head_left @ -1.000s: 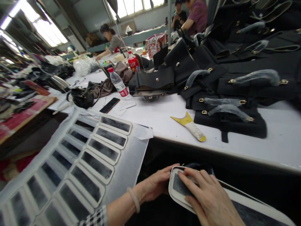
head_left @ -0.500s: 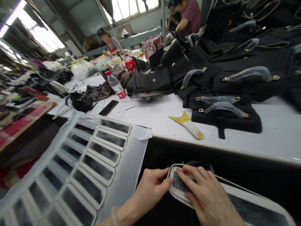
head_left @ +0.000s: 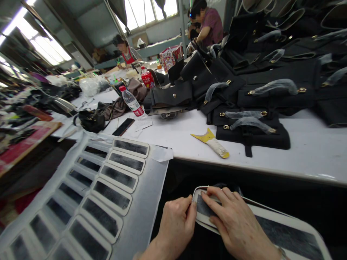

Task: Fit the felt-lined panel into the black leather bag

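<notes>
A long rounded panel point(head_left: 287, 233), off-white at the rim with a dark strip down its middle, forms the base of a bag piece below the table edge. At its left end my left hand point(head_left: 177, 220) is closed, pinching the thin raised rim between thumb and fingers. My right hand point(head_left: 237, 220) lies across the panel and grips it, fingertips pressing on the dark strip near that end. Part of the panel is hidden beneath this hand. Beyond the hands, a yellow scraper-like tool point(head_left: 213, 142) with a white-wrapped handle lies on the table.
At left, a sheet point(head_left: 148, 180) carries rows of similar panels. Black bags point(head_left: 255, 133) with plastic-wrapped handles crowd the white table's point(head_left: 306, 159) right side. A water bottle point(head_left: 132, 102), a phone point(head_left: 123, 127) and a black pouch point(head_left: 90, 119) stand or lie further left. Several people work behind.
My left hand has turned more upright, its knuckles higher, while still pinching the rim. The right hand stays on the panel. The whole view has shifted slightly.
</notes>
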A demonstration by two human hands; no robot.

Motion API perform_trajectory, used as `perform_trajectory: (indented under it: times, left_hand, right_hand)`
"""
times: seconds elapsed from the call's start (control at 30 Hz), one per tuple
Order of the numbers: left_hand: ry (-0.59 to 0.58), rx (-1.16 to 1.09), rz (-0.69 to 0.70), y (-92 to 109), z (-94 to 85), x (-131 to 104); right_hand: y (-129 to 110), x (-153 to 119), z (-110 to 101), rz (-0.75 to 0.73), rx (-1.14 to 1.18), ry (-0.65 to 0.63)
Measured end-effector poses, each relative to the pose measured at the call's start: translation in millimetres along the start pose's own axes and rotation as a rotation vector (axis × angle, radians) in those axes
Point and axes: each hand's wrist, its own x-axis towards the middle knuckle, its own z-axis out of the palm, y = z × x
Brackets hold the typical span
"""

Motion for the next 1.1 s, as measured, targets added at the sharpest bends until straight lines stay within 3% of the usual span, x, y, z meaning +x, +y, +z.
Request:
perform_trajectory:
  times: [0.1,0.3,0.47,0.77,1.1]
  left_hand:
    - [-0.027,-0.18,-0.097,-8,-3.2,1]
    - [-0.055,-0.878,-0.447,-34,8.7,7]
    - [-0.098,-1.143,-0.56,-34,14.3,10]
    - [-0.385,-1.076,-0.555,-40,-4.9,29]
    - [-0.439,-0.824,-0.512,-24,-11.9,40]
  right_hand:
    - [0,1,-1,-0.007,-0.002,0.006]
    - [1,0,0,-0.003,0.002,0.011]
    - [2,0,0,-0.019,-0.009,0.008]
    - [5,-1,6,-0.04,-0.018,0.03]
    - [11,3,7,-0.139,-0.082,0.139]
